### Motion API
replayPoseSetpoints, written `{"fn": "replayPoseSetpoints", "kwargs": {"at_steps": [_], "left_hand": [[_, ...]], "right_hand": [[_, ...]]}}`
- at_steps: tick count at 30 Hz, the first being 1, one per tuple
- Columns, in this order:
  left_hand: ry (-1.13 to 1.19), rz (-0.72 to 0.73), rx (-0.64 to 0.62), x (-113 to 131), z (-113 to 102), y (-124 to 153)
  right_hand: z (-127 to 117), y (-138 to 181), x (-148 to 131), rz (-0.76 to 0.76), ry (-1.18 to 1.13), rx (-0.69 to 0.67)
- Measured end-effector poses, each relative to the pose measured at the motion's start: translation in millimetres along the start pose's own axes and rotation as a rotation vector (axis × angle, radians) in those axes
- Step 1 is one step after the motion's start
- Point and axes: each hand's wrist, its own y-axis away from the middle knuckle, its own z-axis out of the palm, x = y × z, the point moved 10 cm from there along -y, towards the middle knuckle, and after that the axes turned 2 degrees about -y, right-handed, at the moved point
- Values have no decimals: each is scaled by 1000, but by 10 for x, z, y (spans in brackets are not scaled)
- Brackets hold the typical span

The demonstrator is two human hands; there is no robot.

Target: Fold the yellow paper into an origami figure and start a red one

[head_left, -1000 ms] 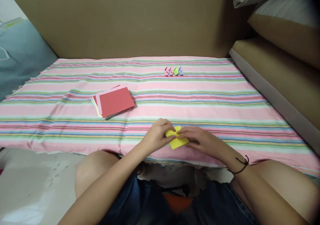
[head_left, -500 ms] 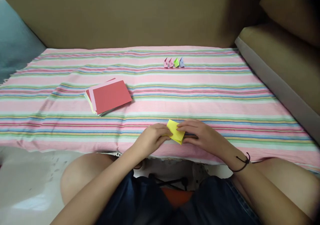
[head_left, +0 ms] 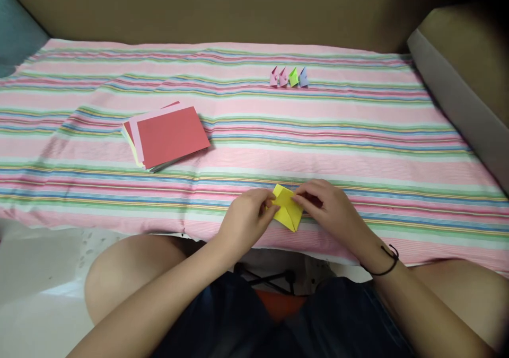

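A folded yellow paper point(head_left: 287, 210) lies near the front edge of a pink striped cloth point(head_left: 318, 140). My left hand point(head_left: 244, 219) pinches its left side with curled fingers. My right hand point(head_left: 332, 209) pinches its right upper corner, a black cord round the wrist. Both hands rest on the cloth, one on each side of the paper.
A stack of coloured paper sheets point(head_left: 165, 135), red on top, lies to the left. Several small folded paper figures point(head_left: 289, 77) stand in a row at the back. A brown cushion back runs behind, and a brown cushion point(head_left: 465, 66) sits at the right.
The view has tilted down and closer. The yellow paper has been turned and refolded between my fingers, now showing a pointed shape. My hands stay at the same spot.
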Motion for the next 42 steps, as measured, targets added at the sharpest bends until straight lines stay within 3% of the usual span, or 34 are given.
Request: {"fn": "replayPoseSetpoints", "kwargs": {"at_steps": [7,11,14,21,28,42], "left_hand": [[-299,18,77,75,-30,19],[-535,283,187,395,-5,134],[-582,523,133,634,215,334],[-768,419,45,612,587,563],[-813,282,-10,509,688,587],[-832,234,-11,485,719,638]], "right_hand": [[104,-38,68,101,81,41],[123,-32,69,101,112,55],[128,-28,65,97,114,60],[133,-22,62,125,121,59],[134,-22,47,117,151,61],[121,-8,17,100,211,105]]}}
